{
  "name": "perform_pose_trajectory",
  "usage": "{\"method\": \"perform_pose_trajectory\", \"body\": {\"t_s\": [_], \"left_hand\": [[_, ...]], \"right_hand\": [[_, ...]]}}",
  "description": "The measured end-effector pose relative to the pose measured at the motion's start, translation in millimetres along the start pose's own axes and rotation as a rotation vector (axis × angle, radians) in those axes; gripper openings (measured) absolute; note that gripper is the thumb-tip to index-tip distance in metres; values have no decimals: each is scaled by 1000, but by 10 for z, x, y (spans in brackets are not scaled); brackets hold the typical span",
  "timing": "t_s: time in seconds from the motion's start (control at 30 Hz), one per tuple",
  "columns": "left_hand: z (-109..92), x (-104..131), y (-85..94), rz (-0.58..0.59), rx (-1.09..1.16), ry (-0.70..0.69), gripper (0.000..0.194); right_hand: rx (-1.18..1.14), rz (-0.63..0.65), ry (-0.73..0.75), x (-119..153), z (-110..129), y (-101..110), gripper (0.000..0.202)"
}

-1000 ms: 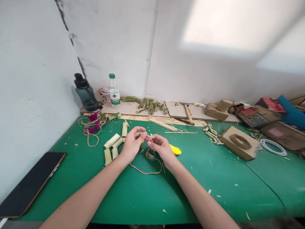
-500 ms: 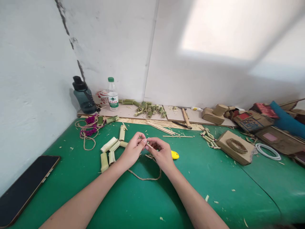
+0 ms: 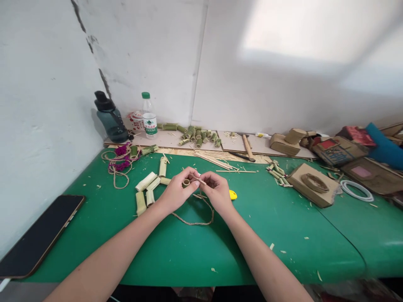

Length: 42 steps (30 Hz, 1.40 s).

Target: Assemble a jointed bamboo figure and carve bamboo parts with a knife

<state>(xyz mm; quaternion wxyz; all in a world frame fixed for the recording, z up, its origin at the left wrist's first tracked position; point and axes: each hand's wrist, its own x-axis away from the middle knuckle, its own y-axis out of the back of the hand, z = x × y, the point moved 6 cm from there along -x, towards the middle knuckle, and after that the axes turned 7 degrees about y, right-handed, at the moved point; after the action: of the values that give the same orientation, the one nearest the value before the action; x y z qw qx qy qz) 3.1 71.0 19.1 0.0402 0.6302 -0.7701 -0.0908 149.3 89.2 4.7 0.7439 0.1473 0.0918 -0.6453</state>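
Observation:
My left hand (image 3: pixel 178 189) and my right hand (image 3: pixel 218 192) meet above the table, fingertips almost touching, both closed in a pinch. Between them runs a thin pale stick (image 3: pixel 202 181), pinched by my right thumb and fingers. Brown twine (image 3: pixel 195 224) hangs in a loop below the hands; its upper end disappears among the fingers. A round bamboo tube end (image 3: pixel 186 182) shows at my left fingers; whether it is held or lies behind them I cannot tell. Left of my left hand, several short bamboo pieces (image 3: pixel 145 181) lie in a bent row.
A yellow object (image 3: pixel 233 195) is partly hidden behind my right hand. Farther back are thin sticks (image 3: pixel 215 160), cut bamboo tubes (image 3: pixel 198 135), a hammer (image 3: pixel 248 147) and a water bottle (image 3: pixel 150 117). A phone (image 3: pixel 40 235) lies left; a cardboard block (image 3: pixel 311 184) lies right.
The view has tilted down slightly, so the table's front edge now shows. My fingers have shifted around the stick, and the bamboo tube end has come into sight.

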Motion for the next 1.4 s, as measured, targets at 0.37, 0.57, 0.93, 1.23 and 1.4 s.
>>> {"method": "perform_pose_trajectory", "body": {"t_s": [0.37, 0.57, 0.93, 1.23, 1.4], "left_hand": [[57, -43, 21, -29, -19, -33, 14], [100, -40, 17, -7, -89, -49, 19], [59, -14, -19, 30, -160, -29, 18], [67, -9, -10, 23, -201, -36, 16], [48, -10, -25, 21, -217, -61, 14]], "right_hand": [[106, 90, 26, 17, 64, -64, 12], [281, 70, 88, 12, 35, 10, 12], [-95, -62, -26, -13, 1, 40, 17], [-189, -38, -14, -4, 6, 58, 15], [-259, -46, -122, 7, -57, 8, 31]]}}
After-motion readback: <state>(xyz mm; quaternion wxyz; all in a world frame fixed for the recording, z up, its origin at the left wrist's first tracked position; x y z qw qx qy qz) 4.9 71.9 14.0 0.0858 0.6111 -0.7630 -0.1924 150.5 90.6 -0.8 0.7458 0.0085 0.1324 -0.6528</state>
